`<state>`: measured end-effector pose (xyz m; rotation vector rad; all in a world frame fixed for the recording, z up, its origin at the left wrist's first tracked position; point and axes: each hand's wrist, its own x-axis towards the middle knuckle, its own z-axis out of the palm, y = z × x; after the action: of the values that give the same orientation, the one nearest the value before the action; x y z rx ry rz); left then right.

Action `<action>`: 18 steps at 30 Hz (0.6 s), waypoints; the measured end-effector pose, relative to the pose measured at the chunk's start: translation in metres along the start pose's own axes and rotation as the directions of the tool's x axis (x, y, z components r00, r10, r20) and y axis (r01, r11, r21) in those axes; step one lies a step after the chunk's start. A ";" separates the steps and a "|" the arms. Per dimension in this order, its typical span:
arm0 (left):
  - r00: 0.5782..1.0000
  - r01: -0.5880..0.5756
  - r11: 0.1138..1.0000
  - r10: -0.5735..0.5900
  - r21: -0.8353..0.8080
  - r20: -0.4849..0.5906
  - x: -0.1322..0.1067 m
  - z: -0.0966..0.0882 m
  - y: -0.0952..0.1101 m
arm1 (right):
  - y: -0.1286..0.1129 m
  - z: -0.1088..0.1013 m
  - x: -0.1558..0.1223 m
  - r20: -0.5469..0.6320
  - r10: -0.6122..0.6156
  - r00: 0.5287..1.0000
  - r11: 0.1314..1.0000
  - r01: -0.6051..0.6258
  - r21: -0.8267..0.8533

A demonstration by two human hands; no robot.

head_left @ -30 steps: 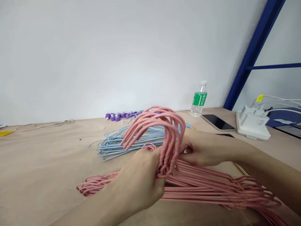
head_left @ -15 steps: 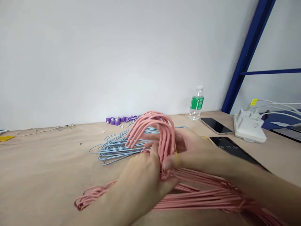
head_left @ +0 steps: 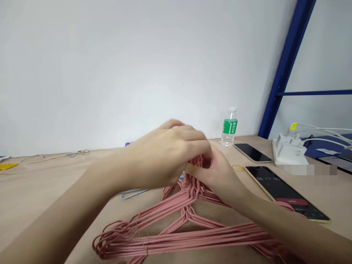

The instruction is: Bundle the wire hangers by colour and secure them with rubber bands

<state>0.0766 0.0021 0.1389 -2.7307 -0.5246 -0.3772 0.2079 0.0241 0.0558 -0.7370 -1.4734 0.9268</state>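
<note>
The left hand (head_left: 176,150) now arches over the top of the pink hangers (head_left: 165,205), hiding the curved hooks that stood in plain view half a second ago, when it gripped lower, around their necks. Its fingers bend across the hooks, but their tips are hidden, so I cannot tell how firmly they close. The right hand (head_left: 217,174) holds the bundle at the neck, thumb pressed near a thin yellow band (head_left: 195,167). The hangers stand at the near middle of the counter (head_left: 41,190), their shoulders now showing to the left of the neck, where the left hand and forearm covered them before. The blue hangers (head_left: 133,192) behind are mostly covered now, with one end peeking out. The timer phone (head_left: 286,190), partly behind the right forearm earlier, shows nearly whole, a yellow loop (head_left: 238,168) just beside it.
</note>
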 end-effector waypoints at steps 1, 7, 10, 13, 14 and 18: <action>0.995 -0.045 0.997 0.050 -0.056 0.083 0.009 -0.002 -0.007 | 0.000 0.001 0.000 -0.007 0.010 1.000 1.000 -0.010 0.006; 0.955 -0.212 0.977 0.201 0.031 0.216 0.042 0.001 -0.017 | -0.003 0.003 0.000 0.098 -0.067 0.993 0.997 0.064 0.039; 0.961 -0.240 0.967 0.224 0.083 0.162 0.039 -0.003 -0.023 | -0.006 0.002 -0.002 0.154 0.053 0.987 0.994 -0.067 0.087; 0.994 -0.087 0.996 0.088 -0.026 0.060 0.019 -0.006 -0.033 | -0.009 0.001 -0.005 0.172 0.132 0.976 0.972 -0.162 0.171; 0.999 -0.017 0.996 0.019 -0.083 0.031 0.007 -0.005 -0.035 | -0.010 0.001 -0.006 0.161 0.137 0.977 0.968 -0.167 0.187; 0.970 0.222 0.941 -0.239 -0.255 -0.037 -0.044 0.015 -0.024 | -0.008 0.002 -0.007 0.013 0.098 0.995 0.983 -0.099 0.153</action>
<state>0.0301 0.0145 0.1180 -2.8884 -0.8341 -0.6318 0.2069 0.0140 0.0592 -0.6989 -1.3631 1.1056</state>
